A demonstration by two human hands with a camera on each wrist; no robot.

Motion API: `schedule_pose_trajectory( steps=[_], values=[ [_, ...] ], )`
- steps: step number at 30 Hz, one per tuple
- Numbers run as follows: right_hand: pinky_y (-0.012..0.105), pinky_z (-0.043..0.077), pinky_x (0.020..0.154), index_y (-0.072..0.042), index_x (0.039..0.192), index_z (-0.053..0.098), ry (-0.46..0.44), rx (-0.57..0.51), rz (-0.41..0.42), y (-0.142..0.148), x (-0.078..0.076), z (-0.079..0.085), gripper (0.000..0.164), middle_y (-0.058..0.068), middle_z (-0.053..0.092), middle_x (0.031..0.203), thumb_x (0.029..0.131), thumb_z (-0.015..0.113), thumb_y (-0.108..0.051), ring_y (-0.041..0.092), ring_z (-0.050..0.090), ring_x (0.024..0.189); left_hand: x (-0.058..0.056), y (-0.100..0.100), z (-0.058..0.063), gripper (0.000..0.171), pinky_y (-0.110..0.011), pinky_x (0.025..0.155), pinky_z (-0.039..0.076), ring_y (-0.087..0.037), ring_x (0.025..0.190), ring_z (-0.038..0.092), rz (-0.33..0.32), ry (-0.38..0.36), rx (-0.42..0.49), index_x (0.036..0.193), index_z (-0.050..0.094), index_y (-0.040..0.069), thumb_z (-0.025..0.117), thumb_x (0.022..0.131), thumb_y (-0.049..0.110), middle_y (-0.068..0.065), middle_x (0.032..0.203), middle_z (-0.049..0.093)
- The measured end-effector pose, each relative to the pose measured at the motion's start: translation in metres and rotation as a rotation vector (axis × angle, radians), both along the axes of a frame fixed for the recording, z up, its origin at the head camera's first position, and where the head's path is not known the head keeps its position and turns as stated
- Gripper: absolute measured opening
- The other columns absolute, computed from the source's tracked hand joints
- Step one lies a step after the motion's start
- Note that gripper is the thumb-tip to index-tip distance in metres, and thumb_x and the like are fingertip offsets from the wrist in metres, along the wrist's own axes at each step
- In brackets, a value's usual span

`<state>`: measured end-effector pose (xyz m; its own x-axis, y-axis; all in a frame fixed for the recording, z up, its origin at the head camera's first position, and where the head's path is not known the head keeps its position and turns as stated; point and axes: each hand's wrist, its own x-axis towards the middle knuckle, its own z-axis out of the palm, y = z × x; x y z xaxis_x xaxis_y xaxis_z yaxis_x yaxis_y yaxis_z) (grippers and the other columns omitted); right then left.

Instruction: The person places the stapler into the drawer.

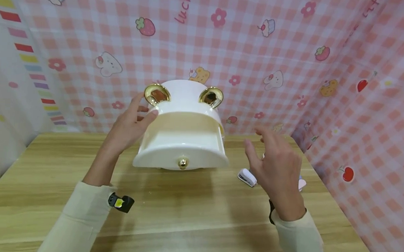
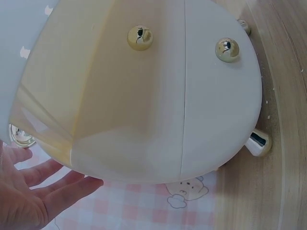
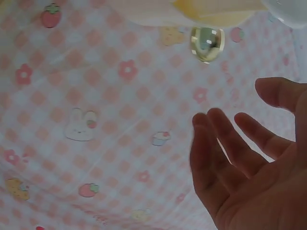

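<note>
A white storage box (image 1: 184,95) with two gold ears stands on the table. Its top drawer (image 1: 161,156), with a round gold knob (image 1: 183,162), is pulled out toward me. My left hand (image 1: 128,125) rests against the box's left side, fingers extended by the gold ear and thumb near the top edge. The left wrist view shows a second gold knob (image 2: 227,50) on the lower front. Off to the box's right, my right hand (image 1: 277,162) hovers with loosely bent fingers and holds nothing. A small white stapler (image 1: 247,177) lies below its thumb.
Small pastel items, including a pinkish one (image 1: 301,184), lie partly hidden behind the right hand. A checked pink cloth (image 1: 191,40) hangs behind the wooden table (image 1: 172,221) and along its right side.
</note>
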<state>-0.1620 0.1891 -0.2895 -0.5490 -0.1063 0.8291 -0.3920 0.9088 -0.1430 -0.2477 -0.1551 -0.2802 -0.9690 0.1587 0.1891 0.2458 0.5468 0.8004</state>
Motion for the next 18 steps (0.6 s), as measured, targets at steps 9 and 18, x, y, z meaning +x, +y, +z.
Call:
schedule_pose_trajectory(
  steps=[9,18],
  values=[
    [0.054,0.051,0.049,-0.005,0.132,0.066,-0.167,0.082,-0.068,0.019,-0.011,-0.028,0.048,0.017,0.064,0.134,0.09,0.074,-0.026,0.042,0.068,0.099,0.003,0.001,0.001,0.082,-0.063,0.102,0.042,-0.04,0.132,0.048,0.005,0.001,-0.004,0.165,0.005,0.029,0.047,0.101,0.06,-0.019,0.147,0.045],
    [0.062,0.056,0.068,-0.006,0.136,0.062,-0.373,0.154,-0.077,0.03,-0.019,-0.072,0.063,0.024,0.054,0.143,0.087,0.081,-0.039,0.044,0.052,0.13,0.004,0.003,0.002,0.081,-0.063,0.101,0.043,-0.04,0.133,0.047,0.002,-0.014,0.007,0.164,0.004,0.033,0.048,0.101,0.06,-0.018,0.148,0.044]
  ],
)
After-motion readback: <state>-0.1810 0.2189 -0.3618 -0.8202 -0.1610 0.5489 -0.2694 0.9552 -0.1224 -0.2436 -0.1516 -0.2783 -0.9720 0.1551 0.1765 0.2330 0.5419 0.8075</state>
